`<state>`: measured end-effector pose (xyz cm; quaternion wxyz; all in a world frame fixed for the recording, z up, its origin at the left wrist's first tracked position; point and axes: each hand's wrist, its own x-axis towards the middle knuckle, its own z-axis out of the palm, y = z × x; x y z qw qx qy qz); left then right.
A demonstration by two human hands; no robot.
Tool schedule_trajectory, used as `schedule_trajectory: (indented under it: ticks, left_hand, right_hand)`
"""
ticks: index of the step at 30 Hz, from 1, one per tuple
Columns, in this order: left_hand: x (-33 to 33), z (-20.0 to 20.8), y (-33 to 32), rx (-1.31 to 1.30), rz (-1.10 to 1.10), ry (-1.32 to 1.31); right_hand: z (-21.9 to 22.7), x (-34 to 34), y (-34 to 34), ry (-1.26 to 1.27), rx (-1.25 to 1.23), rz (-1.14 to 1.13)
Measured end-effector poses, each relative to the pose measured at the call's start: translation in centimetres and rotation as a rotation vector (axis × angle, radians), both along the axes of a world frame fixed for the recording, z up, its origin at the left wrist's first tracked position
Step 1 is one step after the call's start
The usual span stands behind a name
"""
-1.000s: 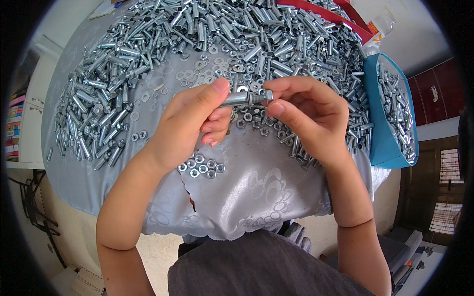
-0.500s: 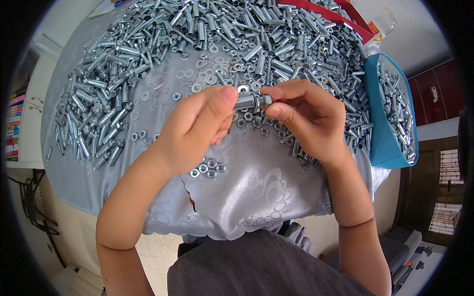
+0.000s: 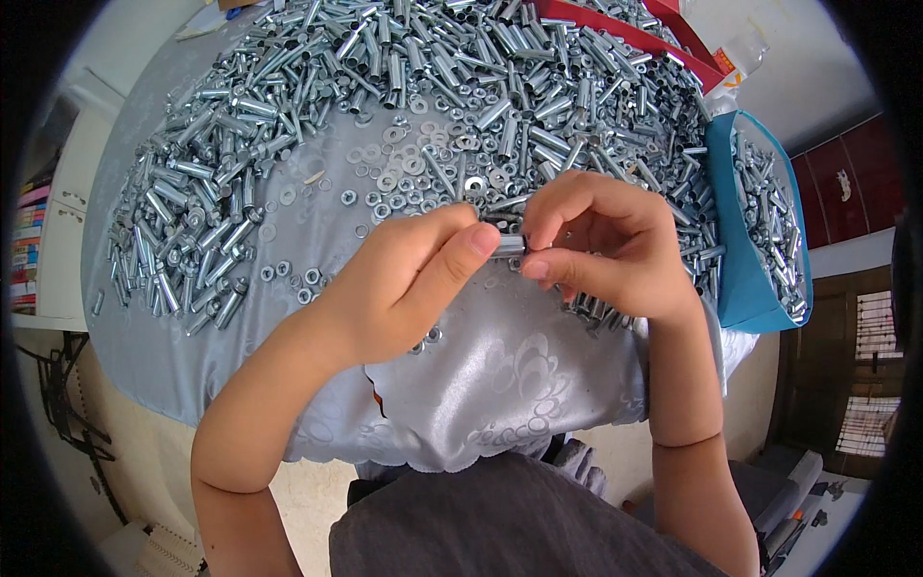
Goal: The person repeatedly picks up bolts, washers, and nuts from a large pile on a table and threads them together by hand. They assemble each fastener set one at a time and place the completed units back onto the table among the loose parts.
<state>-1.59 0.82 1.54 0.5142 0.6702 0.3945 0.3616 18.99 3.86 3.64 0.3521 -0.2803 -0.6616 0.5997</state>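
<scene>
My left hand (image 3: 399,279) is closed around a silver expansion bolt (image 3: 509,246), its thumb lying along the metal sleeve. The bolt lies roughly level, and its left part is hidden inside my palm. At its right end, the thumb and fingertips of my right hand (image 3: 615,245) pinch the tip, covering whatever sits there. A few hex nuts (image 3: 432,337) peek out beneath my left hand. Beyond both hands, loose flat washers (image 3: 386,181) and more nuts are scattered on the grey patterned tablecloth (image 3: 500,385).
A broad heap of metal sleeves and bolts (image 3: 394,67) covers the far side of the table and curves down the left. At the right edge stands a teal container (image 3: 735,279) filled with bolts. A red box (image 3: 615,38) sits at the back right.
Both hands have come slightly nearer to me with the bolt. My right fingertips now cover the hex end that showed before, and my left hand hides most of the small nut group.
</scene>
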Motion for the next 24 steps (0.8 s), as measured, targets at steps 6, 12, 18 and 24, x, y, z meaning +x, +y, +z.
schedule_trajectory:
  ticks: [6, 12, 18, 24]
  left_hand:
    - [0.5, 0.3, -0.1, 0.057, -0.040, 0.104]
    - [0.0, -0.1, 0.1, -0.039, 0.031, 0.021]
    - [0.3, 0.2, 0.0, -0.039, 0.041, 0.013]
    - [0.0, -0.2, 0.1, -0.045, 0.066, -0.004]
  right_hand:
    - [0.5, 0.7, 0.2, -0.261, -0.023, -0.057]
    - [-0.1, 0.3, -0.1, -0.188, 0.137, -0.043]
    - [0.7, 1.0, 0.2, -0.380, 0.107, 0.035]
    - [-0.2, 0.8, 0.5, -0.154, 0.290, -0.095]
